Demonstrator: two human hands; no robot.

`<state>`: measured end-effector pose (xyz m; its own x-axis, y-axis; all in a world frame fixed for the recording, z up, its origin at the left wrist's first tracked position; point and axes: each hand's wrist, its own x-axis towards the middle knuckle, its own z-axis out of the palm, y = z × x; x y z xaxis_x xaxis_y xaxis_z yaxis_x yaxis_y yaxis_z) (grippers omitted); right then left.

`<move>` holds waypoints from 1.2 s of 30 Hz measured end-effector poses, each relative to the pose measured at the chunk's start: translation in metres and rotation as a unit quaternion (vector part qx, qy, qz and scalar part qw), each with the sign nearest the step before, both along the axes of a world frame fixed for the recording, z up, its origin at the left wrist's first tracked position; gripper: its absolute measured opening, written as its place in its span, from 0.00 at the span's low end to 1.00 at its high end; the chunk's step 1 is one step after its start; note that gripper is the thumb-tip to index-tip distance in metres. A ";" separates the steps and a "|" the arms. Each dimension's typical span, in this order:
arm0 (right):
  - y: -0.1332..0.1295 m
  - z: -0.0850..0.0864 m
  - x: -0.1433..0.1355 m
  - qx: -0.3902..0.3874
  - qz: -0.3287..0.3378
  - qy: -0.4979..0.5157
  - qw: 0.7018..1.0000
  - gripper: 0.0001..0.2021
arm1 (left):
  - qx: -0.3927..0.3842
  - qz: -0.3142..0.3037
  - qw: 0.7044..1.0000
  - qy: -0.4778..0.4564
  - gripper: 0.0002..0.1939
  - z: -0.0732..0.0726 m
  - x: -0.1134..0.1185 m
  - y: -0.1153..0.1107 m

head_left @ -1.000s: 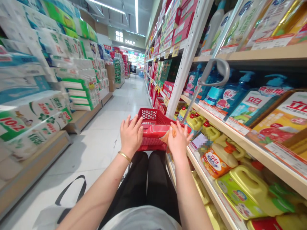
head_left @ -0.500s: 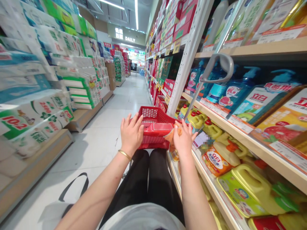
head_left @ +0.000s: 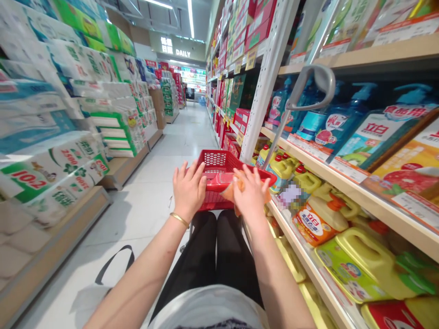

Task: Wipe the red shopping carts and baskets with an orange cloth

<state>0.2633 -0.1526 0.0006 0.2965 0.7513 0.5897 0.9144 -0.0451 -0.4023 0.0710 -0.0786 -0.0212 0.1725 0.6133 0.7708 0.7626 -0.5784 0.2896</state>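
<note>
Basket sits on the floor mid-aisle, just ahead of the person's knees. Left hand rests on the basket's near-left rim, right hand over the near-right rim, with a packet under its fingers. Basket handle rises up and to the right, in front of the shelves on the right. Jugs lie on the lower shelf, pump bottles on the shelf above, boxes higher and further back. Tissue packs are stacked along the left side of the aisle, on a low platform. A bag strap lies on the floor left of the person's legs.
</note>
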 end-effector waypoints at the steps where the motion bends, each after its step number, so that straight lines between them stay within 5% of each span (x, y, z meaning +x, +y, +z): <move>1: -0.001 -0.002 0.015 -0.001 -0.038 0.024 0.999 0.19 | 0.000 0.001 1.000 -0.003 0.26 0.000 0.001 0.000; 5: 0.000 -0.003 0.024 0.004 -0.084 0.031 0.996 0.20 | 0.002 0.014 1.000 -0.012 0.26 0.000 0.003 -0.001; 10: 0.007 0.006 -0.048 0.009 0.076 -0.070 0.995 0.20 | 0.003 0.011 1.000 0.007 0.26 -0.001 -0.002 0.001; 12: 0.007 0.008 -0.056 0.008 0.100 -0.075 0.992 0.20 | 0.002 0.008 1.000 0.012 0.26 -0.001 -0.003 0.002; 19: -0.001 -0.005 0.032 0.012 -0.057 0.027 0.998 0.20 | 0.011 0.009 1.000 -0.001 0.25 -0.002 0.002 0.000; 21: 0.001 -0.006 0.035 0.016 -0.077 0.031 0.996 0.20 | 0.011 0.011 1.000 -0.007 0.25 -0.002 0.003 0.000; 29: 0.010 0.007 -0.061 0.013 0.117 -0.083 0.990 0.20 | 0.007 0.008 1.000 0.012 0.26 -0.002 -0.003 0.003; 31: 0.008 0.005 -0.049 0.012 0.107 -0.072 0.992 0.19 | 0.010 0.004 1.000 0.015 0.26 -0.002 -0.003 0.003; 36: -0.001 -0.005 0.033 0.006 -0.021 0.029 0.999 0.19 | 0.010 0.002 1.000 0.001 0.25 -0.001 0.001 0.000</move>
